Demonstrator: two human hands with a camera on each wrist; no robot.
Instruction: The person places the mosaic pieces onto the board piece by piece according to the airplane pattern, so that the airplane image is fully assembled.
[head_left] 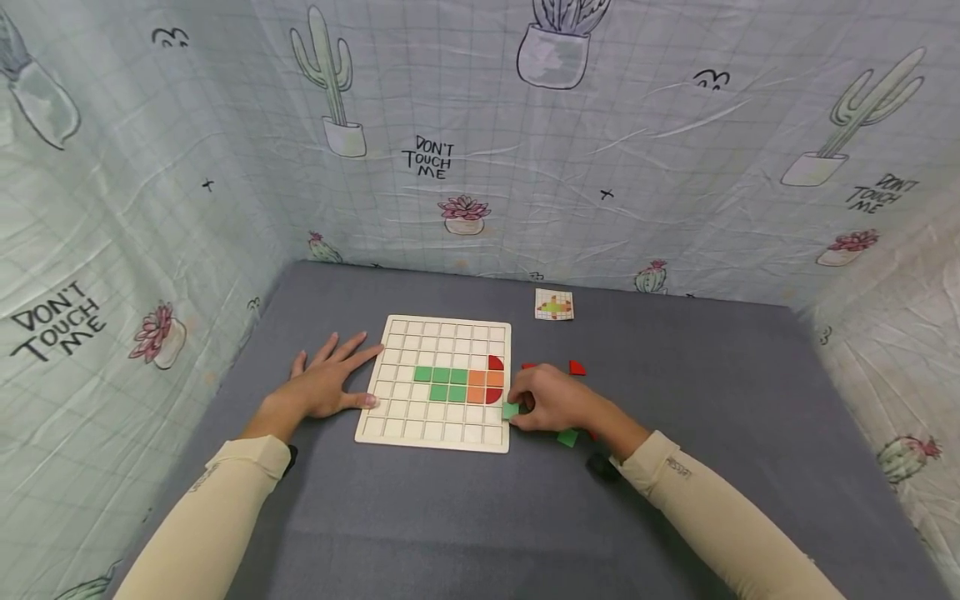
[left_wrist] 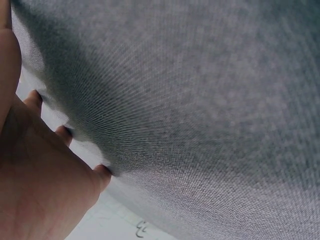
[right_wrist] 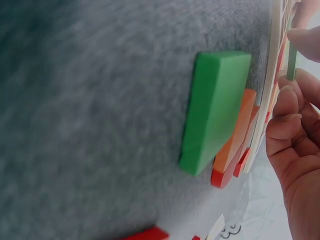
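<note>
A pale square grid board [head_left: 397, 417] lies flat on the dark grey table. In its middle sit green square tiles [head_left: 441, 376], orange tiles [head_left: 476, 386] and two red rounded tiles [head_left: 494, 395] at the right end of the rows. My left hand [head_left: 322, 387] rests with spread fingers at the board's left edge, thumb and a fingertip touching it. Over the right edge, my right hand [head_left: 551, 400] pinches a green tile [head_left: 510, 411] between thumb and fingers. In the right wrist view this green tile [right_wrist: 292, 61] stands edge-on.
Loose pieces lie right of the board: a green tile [head_left: 567, 437], a red quarter-round [head_left: 577, 367] and, in the right wrist view, an orange piece [right_wrist: 235, 132]. A small pattern card [head_left: 554, 305] lies behind them. Printed cloth walls [head_left: 480, 108] enclose the table.
</note>
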